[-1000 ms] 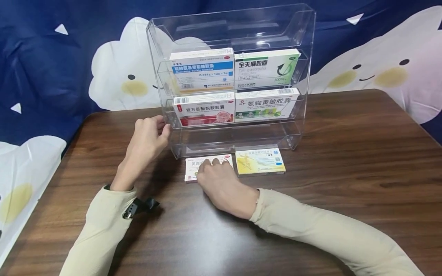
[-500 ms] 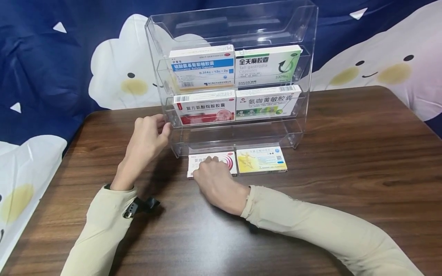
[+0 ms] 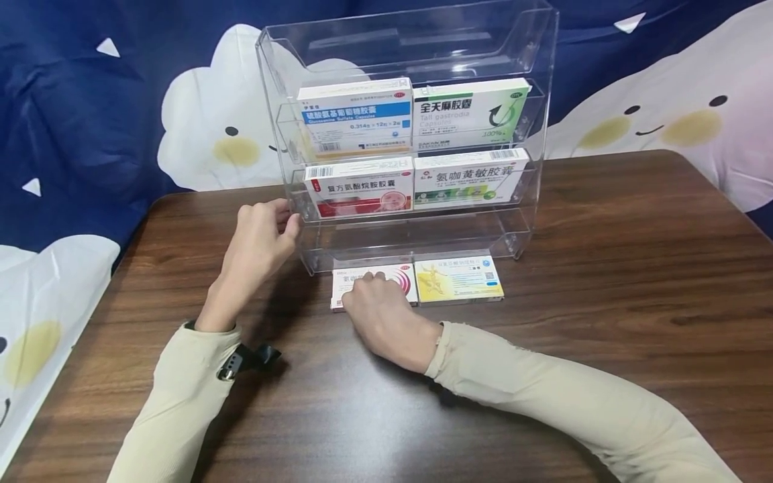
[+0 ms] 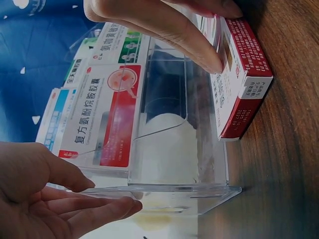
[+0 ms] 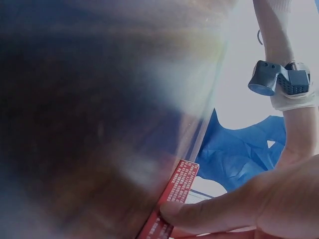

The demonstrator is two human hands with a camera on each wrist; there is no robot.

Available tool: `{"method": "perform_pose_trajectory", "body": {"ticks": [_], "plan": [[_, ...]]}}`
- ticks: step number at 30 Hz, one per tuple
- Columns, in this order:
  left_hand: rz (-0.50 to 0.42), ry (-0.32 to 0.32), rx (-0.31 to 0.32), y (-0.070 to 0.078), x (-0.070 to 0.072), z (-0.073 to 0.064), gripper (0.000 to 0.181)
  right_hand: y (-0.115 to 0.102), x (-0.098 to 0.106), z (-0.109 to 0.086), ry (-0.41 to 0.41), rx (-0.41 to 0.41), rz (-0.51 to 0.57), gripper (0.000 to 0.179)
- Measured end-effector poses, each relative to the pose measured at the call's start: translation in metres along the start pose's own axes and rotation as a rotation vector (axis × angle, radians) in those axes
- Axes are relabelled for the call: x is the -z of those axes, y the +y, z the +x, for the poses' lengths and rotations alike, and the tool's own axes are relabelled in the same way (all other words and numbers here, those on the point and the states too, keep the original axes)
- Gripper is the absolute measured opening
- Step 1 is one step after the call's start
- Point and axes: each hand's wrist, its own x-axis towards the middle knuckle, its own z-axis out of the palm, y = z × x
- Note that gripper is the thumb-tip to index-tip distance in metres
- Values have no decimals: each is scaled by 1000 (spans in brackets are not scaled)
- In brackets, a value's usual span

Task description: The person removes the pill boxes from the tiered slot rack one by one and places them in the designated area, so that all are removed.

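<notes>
My left hand (image 3: 253, 235) grips the left side panel of a clear acrylic rack (image 3: 410, 231), thumb on one face and fingers on the other in the left wrist view. My right hand (image 3: 386, 318) holds a white-and-red medicine box (image 3: 402, 278) lying flat before the rack. Its fingers lie over the top face and cover part of the print; in the right wrist view the thumb (image 5: 179, 211) presses the box's red front side. Right beside that box lies a yellow-and-white medicine box (image 3: 461, 280), also flat, at the rack's front edge.
On the rack's tiers stand a blue-and-white box (image 3: 356, 127), a green-and-white box (image 3: 471, 114), a red-and-white box (image 3: 362, 191) and another white-and-green box (image 3: 471, 180). A brown wooden table (image 3: 604, 268) carries everything. Behind hangs a blue cloud-print cloth (image 3: 121, 100).
My right hand has slid the white-and-red medicine box slightly right and toward the rack, closing the small gap to the yellow-and-white box. My left hand keeps its grip on the rack.
</notes>
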Motion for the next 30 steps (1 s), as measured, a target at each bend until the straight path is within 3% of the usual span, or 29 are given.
{"method": "perform_pose_trajectory", "body": {"ticks": [9, 21, 25, 30], "plan": [[9, -6, 2, 3, 0, 3, 23, 6, -1, -2, 70, 5, 9, 11], [4, -17, 35, 1, -1, 1, 24, 8, 0, -3, 79, 23, 52, 13], [7, -17, 35, 0, -1, 0, 23, 19, 10, -8, 123, 43, 128, 14], [10, -12, 25, 0, -1, 1, 23, 48, 35, -14, 200, -3, 264, 14]]}}
